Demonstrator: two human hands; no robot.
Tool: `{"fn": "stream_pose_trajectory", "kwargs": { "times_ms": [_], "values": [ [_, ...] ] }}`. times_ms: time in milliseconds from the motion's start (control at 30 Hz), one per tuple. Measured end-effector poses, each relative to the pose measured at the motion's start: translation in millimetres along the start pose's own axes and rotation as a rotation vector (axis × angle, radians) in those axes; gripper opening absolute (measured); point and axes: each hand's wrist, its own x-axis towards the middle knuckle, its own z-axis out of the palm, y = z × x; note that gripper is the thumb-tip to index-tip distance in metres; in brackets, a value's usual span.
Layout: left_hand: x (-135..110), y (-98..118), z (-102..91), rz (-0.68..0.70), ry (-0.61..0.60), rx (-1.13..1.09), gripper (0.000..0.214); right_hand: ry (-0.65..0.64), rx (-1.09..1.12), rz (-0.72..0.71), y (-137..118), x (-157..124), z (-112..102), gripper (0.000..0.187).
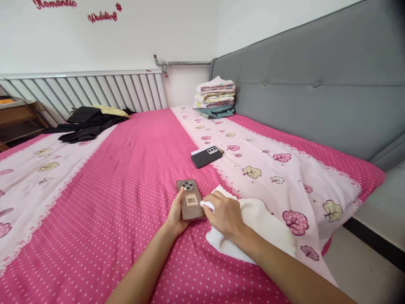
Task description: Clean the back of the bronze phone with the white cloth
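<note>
My left hand (177,213) is closed around the lower left side of a smartphone (190,211), its back turned up to show a round camera ring and a pale label. Pinched in my right hand (225,213) is a bunched piece of white cloth (207,205), held against the phone's right edge. Under and beside my right forearm lies a spread white cloth (265,219); whether the pinched piece belongs to it, I cannot tell. Farther off, a dark smartphone (205,158) rests camera side up on the bed, with a white flat item partly hidden beneath it.
The bed (136,169) has a pink dotted and printed cover. Folded fabrics (215,95) are stacked against the grey headboard (300,63). Dark clothes (88,122) lie at the far left, near the white radiator (104,90). A wooden stand (19,118) is at the left edge.
</note>
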Motion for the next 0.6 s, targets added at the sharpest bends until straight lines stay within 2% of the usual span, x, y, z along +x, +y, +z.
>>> {"fn": "stream_pose_trajectory", "kwargs": {
  "times_ms": [600],
  "values": [
    [2.4,-0.6,-1.5,-0.005,-0.007,-0.012,0.035,0.012,-0.005,-0.003,0.7,-0.2,2.8,0.015]
  ]
}}
